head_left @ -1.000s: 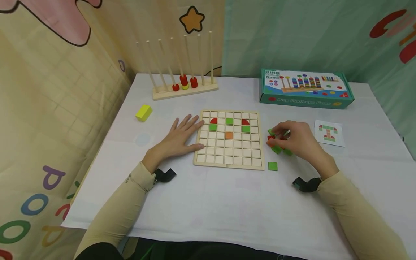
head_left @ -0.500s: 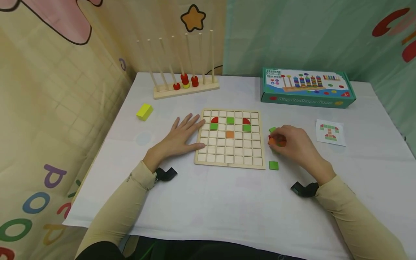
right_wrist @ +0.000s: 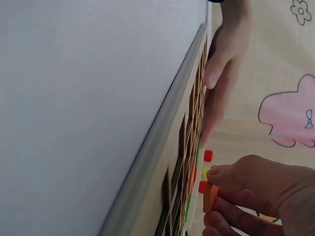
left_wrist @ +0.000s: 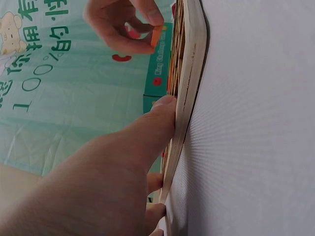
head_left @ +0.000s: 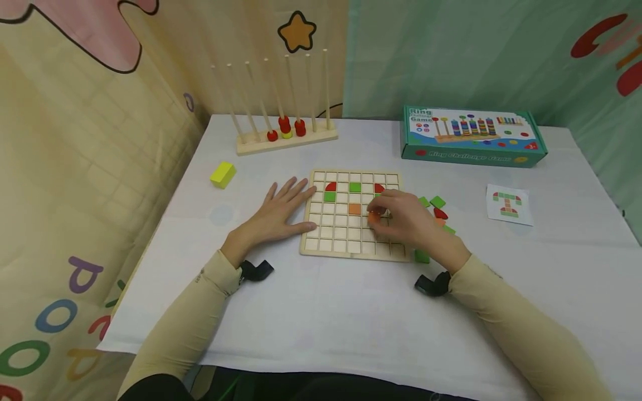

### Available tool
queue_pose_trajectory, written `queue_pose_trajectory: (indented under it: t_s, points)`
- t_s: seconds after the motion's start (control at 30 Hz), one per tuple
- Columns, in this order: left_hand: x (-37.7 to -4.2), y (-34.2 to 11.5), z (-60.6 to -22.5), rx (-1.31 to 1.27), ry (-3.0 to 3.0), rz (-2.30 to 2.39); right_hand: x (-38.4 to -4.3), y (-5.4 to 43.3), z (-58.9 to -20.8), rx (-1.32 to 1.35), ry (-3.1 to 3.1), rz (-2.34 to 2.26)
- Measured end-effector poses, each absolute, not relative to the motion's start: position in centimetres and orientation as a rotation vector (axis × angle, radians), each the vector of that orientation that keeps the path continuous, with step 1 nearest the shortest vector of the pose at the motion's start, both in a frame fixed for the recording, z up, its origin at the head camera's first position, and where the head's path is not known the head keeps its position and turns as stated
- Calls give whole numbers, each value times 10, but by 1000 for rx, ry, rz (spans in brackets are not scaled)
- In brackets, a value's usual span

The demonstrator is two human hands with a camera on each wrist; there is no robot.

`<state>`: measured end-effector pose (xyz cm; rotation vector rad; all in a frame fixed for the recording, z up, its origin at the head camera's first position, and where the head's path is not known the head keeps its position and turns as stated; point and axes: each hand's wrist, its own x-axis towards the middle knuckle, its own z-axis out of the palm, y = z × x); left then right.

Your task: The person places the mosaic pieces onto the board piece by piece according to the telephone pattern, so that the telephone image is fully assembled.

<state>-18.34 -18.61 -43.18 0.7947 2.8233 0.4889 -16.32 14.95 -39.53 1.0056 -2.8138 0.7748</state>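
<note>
A wooden grid board (head_left: 326, 245) lies mid-table, holding red quarter-round tiles, green square tiles and one orange square tile (head_left: 354, 209). My left hand (head_left: 273, 214) rests at its left edge, fingers spread and straight, thumb touching the rim. Above the right half of the board, my right hand (head_left: 408, 220) pinches another orange tile (right_wrist: 210, 196) between thumb and fingers; the left wrist view shows that tile held just off the grid. Loose tiles, among them a green tile (head_left: 438, 201) and a red tile (head_left: 440, 214), lie right of the board, partly behind the right hand.
A card with a printed tile pattern (head_left: 509, 205) lies to the right. At the back stand a green game box (head_left: 473, 153) and a wooden peg rack (head_left: 288, 142) with red and yellow rings. A yellow block (head_left: 223, 175) sits at the left.
My right hand has gone from the loose tiles leftward to over the board, carrying an orange tile it picked from the pile. The left hand has stayed at the board's edge.
</note>
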Motion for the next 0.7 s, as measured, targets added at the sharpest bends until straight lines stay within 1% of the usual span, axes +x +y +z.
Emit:
queue_pose_trajectory:
  t_s: [0.13,0.27,0.5,0.7]
  points:
    - [-182,-185,-433,790,2826,486,-165,128,-396,1083,-2816,758]
    - [-182,-184,-432,791,2824,487,-165,118,-402,1107,-2822,755]
    - [-182,-185,-428,801,2824,501,-166,116,-408,1098,-2819,769]
    - [-183,-186,-430,798,2819,509,-166,117,-408,1041,-2857,783]
